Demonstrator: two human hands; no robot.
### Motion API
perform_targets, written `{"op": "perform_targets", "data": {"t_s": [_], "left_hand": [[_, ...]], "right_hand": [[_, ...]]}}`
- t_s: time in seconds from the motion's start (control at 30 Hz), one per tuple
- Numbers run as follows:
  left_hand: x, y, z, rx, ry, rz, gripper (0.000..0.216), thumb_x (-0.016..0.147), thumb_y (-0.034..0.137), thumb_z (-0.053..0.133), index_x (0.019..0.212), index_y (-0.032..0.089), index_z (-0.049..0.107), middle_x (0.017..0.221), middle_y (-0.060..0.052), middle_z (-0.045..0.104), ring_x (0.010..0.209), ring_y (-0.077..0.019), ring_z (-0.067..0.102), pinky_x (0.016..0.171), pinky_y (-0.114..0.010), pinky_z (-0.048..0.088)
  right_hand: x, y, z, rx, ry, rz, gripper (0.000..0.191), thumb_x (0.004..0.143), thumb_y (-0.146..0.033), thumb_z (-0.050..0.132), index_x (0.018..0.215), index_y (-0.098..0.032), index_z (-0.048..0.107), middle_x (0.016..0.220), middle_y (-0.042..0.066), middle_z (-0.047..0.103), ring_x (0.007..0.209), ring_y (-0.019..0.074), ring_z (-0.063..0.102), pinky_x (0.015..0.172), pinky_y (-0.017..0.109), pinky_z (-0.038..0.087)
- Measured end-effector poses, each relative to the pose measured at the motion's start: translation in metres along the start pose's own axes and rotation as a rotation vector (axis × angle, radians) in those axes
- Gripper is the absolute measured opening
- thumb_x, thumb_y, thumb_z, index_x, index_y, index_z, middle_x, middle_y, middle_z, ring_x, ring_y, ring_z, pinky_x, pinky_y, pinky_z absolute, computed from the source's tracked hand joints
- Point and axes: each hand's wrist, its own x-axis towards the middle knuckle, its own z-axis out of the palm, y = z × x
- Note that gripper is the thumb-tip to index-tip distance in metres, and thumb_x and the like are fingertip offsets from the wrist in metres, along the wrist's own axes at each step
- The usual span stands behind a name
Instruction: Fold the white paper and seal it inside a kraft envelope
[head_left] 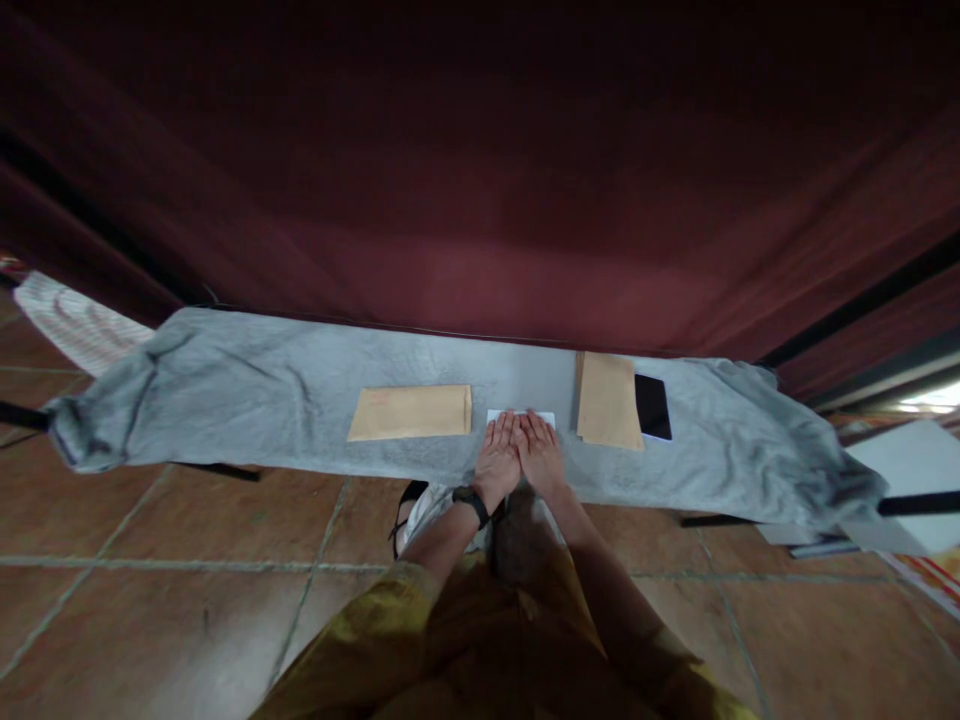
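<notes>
A small piece of white paper (493,414) lies on the grey cloth near the front edge, mostly covered by my hands. My left hand (499,456) rests flat on it, fingers stretched out, with a dark watch on the wrist. Beside it, touching along the thumbs, my right hand (538,450) presses flat on the same paper. To the left is a brown envelope (411,412) lying lengthwise. On the right sits a stack of brown envelopes (609,400), turned upright to me, next to a dark-screened phone or tablet (653,407).
The long narrow table is covered with a wrinkled grey cloth (247,400), bunched at both ends. A dark red curtain (480,200) hangs right behind it. Brown floor tiles (217,590) lie below. White sheets or boards (911,480) are at the far right, a striped cloth (79,315) far left.
</notes>
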Motion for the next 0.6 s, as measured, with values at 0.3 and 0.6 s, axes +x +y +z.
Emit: {"op": "perform_targets", "data": {"t_s": [0.3, 0.6], "left_hand": [[-0.003, 0.001, 0.005, -0.034, 0.022, 0.064, 0.059, 0.096, 0.016, 0.029, 0.154, 0.006, 0.034, 0.162, -0.016, 0.032, 0.153, -0.0268, 0.02, 0.126, -0.051, 0.017], [-0.011, -0.002, -0.003, -0.045, 0.007, 0.17, 0.057, 0.101, 0.03, 0.033, 0.152, 0.004, 0.037, 0.162, -0.017, 0.031, 0.153, -0.0284, 0.021, 0.126, -0.049, 0.015]], "right_hand": [[-0.009, 0.011, 0.002, 0.093, 0.033, 0.038, 0.049, 0.103, -0.029, 0.031, 0.146, -0.014, 0.05, 0.156, 0.016, 0.043, 0.148, 0.0268, 0.034, 0.12, 0.054, 0.024], [-0.019, 0.029, 0.002, 0.005, 0.046, -0.016, 0.053, 0.104, -0.031, 0.028, 0.151, -0.011, 0.041, 0.16, 0.017, 0.036, 0.149, 0.0287, 0.031, 0.12, 0.053, 0.025]]}}
